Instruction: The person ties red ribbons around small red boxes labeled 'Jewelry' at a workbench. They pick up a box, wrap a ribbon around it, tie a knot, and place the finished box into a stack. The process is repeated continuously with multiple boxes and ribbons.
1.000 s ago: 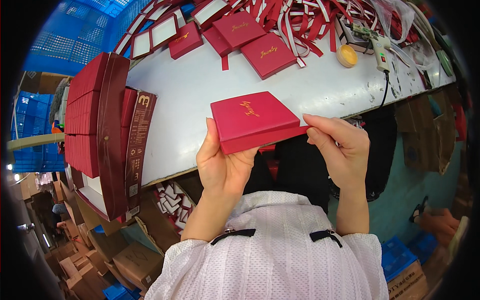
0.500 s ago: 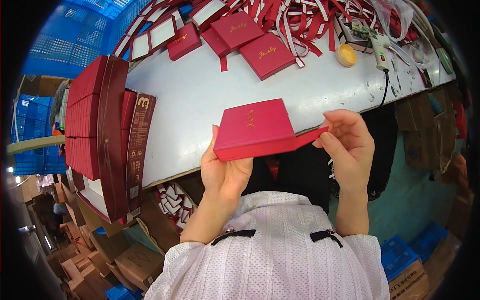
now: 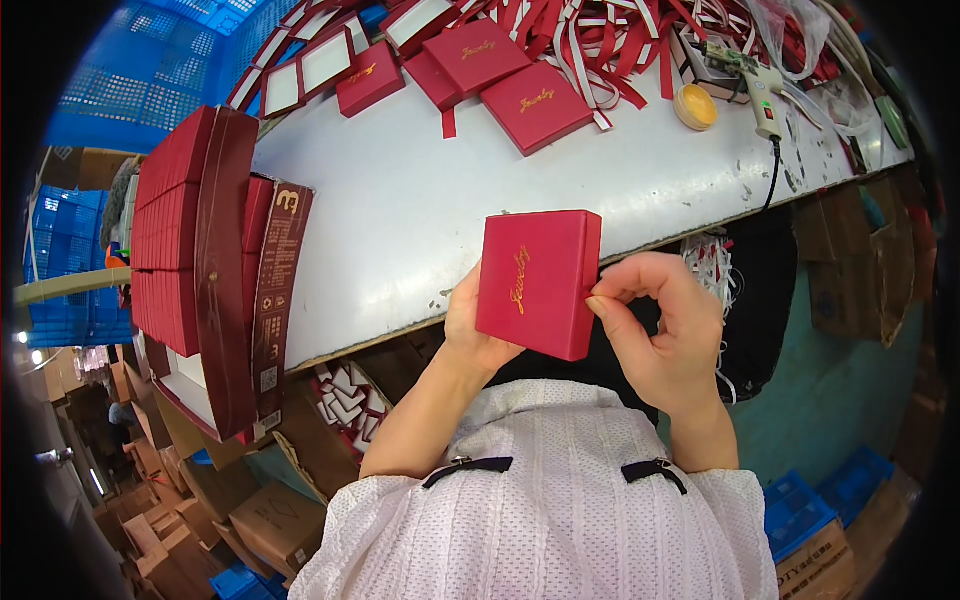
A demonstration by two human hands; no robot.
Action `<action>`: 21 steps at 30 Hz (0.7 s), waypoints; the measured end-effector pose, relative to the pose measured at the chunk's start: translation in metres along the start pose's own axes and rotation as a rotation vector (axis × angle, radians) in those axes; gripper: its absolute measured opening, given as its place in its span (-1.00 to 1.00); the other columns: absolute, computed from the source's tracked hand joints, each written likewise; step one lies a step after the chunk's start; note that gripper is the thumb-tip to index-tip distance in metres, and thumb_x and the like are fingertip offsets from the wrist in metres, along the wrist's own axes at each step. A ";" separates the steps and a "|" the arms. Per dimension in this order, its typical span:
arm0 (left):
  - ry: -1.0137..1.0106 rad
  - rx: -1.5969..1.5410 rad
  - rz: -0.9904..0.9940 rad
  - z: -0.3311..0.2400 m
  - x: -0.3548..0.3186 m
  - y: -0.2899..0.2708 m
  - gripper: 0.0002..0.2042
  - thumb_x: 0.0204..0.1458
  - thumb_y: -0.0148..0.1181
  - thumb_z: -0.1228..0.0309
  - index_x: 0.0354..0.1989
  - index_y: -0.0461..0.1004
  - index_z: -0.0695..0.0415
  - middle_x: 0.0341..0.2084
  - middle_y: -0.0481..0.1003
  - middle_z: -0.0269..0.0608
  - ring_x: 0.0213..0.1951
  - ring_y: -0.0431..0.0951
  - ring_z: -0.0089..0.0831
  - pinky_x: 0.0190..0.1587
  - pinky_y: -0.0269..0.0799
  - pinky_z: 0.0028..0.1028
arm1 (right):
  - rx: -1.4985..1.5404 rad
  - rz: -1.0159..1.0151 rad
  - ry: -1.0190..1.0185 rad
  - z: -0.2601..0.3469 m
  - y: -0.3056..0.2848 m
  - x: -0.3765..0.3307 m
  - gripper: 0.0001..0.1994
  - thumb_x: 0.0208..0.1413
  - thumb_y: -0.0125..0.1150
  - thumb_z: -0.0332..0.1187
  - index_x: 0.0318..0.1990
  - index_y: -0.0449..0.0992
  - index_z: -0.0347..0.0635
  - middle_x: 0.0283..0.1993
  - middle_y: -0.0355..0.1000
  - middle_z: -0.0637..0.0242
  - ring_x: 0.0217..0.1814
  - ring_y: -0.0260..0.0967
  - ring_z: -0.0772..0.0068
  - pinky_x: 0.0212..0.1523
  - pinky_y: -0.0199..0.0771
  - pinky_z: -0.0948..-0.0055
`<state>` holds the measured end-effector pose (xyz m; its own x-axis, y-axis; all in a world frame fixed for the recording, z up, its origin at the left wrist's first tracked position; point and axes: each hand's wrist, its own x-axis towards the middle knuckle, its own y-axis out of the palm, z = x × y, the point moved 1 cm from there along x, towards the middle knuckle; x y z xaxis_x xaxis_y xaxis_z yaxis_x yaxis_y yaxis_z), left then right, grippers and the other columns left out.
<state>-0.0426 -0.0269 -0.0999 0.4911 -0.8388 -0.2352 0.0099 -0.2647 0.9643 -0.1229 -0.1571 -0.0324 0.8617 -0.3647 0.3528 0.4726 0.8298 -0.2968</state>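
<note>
A red square gift box [image 3: 535,285] with gold script on its lid is held up just past the table's front edge, its lid facing me. My left hand [image 3: 476,325] is closed round its left side and underside. At the right side of the box my right hand [image 3: 655,315] makes a pinch, thumb and forefinger on the short red ribbon that comes from the box. Very little of that ribbon shows between the box and the fingertips.
Finished-looking red boxes [image 3: 535,105] and open white-lined ones [image 3: 325,62] lie at the back of the white table [image 3: 380,220]. Ribbons [image 3: 590,50], a yellow round tin [image 3: 695,106] and a glue gun [image 3: 766,105] are at the back right. A carton [image 3: 228,270] of stacked red boxes stands left.
The box has turned and moved right, its lid now tilted more toward me. My right hand has come in to its side, and the ribbon that stuck out is mostly hidden.
</note>
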 end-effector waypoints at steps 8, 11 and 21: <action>0.164 0.117 0.141 -0.004 0.000 -0.012 -0.56 0.08 -0.45 0.15 -0.02 0.12 0.23 -0.14 0.28 -0.04 -0.07 0.30 -0.22 -0.05 0.25 -0.28 | 0.869 0.027 0.467 -0.010 0.022 -0.007 -0.55 -0.11 0.00 -0.62 -0.02 0.03 -0.30 -0.41 0.26 0.31 -0.36 0.23 0.62 -0.33 0.28 0.64; 0.381 0.553 0.003 -0.010 -0.002 -0.013 -0.52 0.07 -0.40 0.10 0.01 0.06 0.23 -0.13 0.25 -0.05 -0.05 0.27 -0.25 -0.02 0.19 -0.31 | 0.842 0.033 0.489 -0.021 0.030 -0.010 -0.65 -0.04 -0.08 -0.59 -0.07 0.04 -0.28 -0.51 0.26 0.37 -0.50 0.18 0.69 -0.46 0.22 0.70; 0.333 1.455 -0.146 -0.039 -0.006 0.001 -0.67 -0.33 0.24 0.41 -0.39 0.23 0.17 -0.44 0.31 -0.28 -0.30 0.30 -0.53 -0.16 0.18 -0.52 | 0.618 0.353 0.582 -0.063 0.045 0.015 -0.84 0.04 -0.12 -0.43 -0.25 0.31 -0.28 -0.53 0.30 0.41 -0.53 0.20 0.68 -0.48 0.23 0.68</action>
<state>-0.0115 -0.0039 -0.0929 0.7347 -0.6730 -0.0855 -0.6783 -0.7312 -0.0726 -0.0773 -0.1517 -0.0964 0.9734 -0.0634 -0.2203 0.1261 0.9506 0.2837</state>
